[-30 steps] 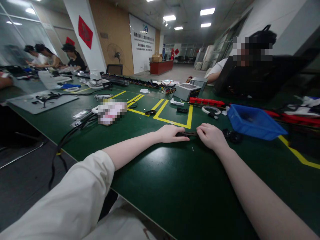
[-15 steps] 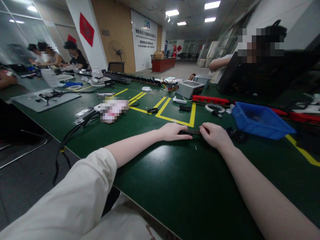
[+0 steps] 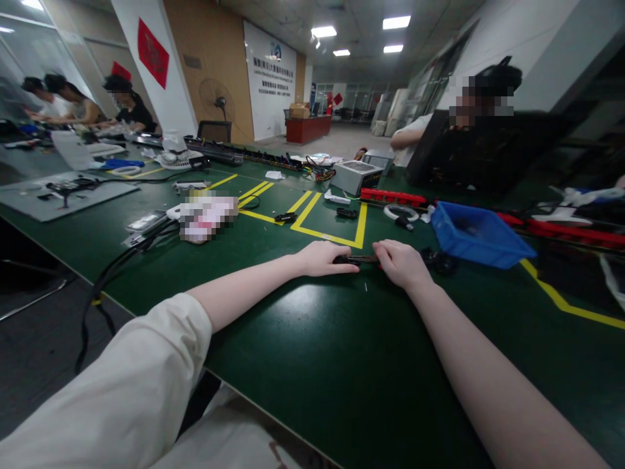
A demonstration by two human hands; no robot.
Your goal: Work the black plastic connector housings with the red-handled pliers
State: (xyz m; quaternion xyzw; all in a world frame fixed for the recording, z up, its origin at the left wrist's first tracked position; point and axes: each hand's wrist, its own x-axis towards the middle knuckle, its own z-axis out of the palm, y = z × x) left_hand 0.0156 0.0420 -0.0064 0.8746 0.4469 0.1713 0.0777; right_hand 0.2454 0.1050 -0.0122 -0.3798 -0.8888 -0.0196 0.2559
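Close together over the green table, my two hands meet around small dark items. My left hand [image 3: 322, 259] is closed, thumb and fingers pinching a small black part [image 3: 347, 259] whose exact kind I cannot make out. My right hand [image 3: 401, 262] is closed in a fist around a tool with a slim metal tip [image 3: 368, 258], which looks like pliers. A bit of red shows under the right fingers. The tip points left and reaches the black part; whether it grips the part is hidden. Just right of my right hand lies a black object [image 3: 444, 262].
A blue bin [image 3: 481, 244] stands to the right, with a coiled white cable [image 3: 400, 213] near it. Small black parts [image 3: 346, 213] lie by the yellow tape. A grey power supply [image 3: 358, 176] sits behind. A blurred pink item [image 3: 208, 218] lies left. Co-workers sit around.
The view has turned slightly right, so everything appears shifted left. My hands keep the same hold on the black part and the tool. A little red now shows by the right fingers.
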